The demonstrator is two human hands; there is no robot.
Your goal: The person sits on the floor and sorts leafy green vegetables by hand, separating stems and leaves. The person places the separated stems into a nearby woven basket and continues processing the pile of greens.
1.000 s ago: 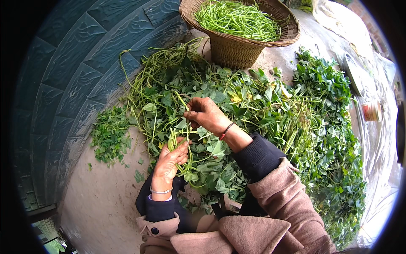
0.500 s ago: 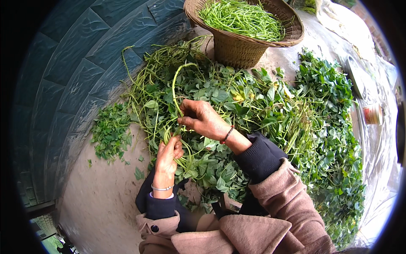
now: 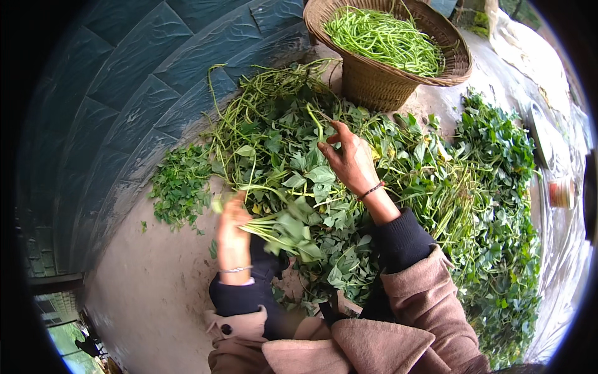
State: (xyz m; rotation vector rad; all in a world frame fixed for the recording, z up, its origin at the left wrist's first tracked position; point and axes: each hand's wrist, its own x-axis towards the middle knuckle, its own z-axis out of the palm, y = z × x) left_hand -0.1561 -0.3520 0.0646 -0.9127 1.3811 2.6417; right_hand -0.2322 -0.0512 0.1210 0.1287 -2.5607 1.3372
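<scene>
My left hand (image 3: 232,218), smeared by motion, is closed around a bunch of leafy green stems (image 3: 280,229). Their leaves stick out to its right, above the dark cuff of my other sleeve. Farther off and to the right, my right hand (image 3: 354,161) pinches a short, bare green stem (image 3: 314,121) between thumb and fingers. Beneath both hands spreads a big heap of cut leafy vines (image 3: 314,174), with bare, tangled stems (image 3: 261,93) at its far left.
A wicker basket (image 3: 377,78) filled with thin green stems (image 3: 389,43) stands at the back. At left, a small leaf pile (image 3: 180,184) lies by the dark tiled wall (image 3: 124,112). More vines (image 3: 498,206) line the right side, beside plastic sheeting (image 3: 564,249) and a small tub (image 3: 560,193).
My hands have moved apart: the right up and rightward with the bare stem, the left slightly left and down with the leafy bunch. The view has shifted, so the basket sits farther right.
</scene>
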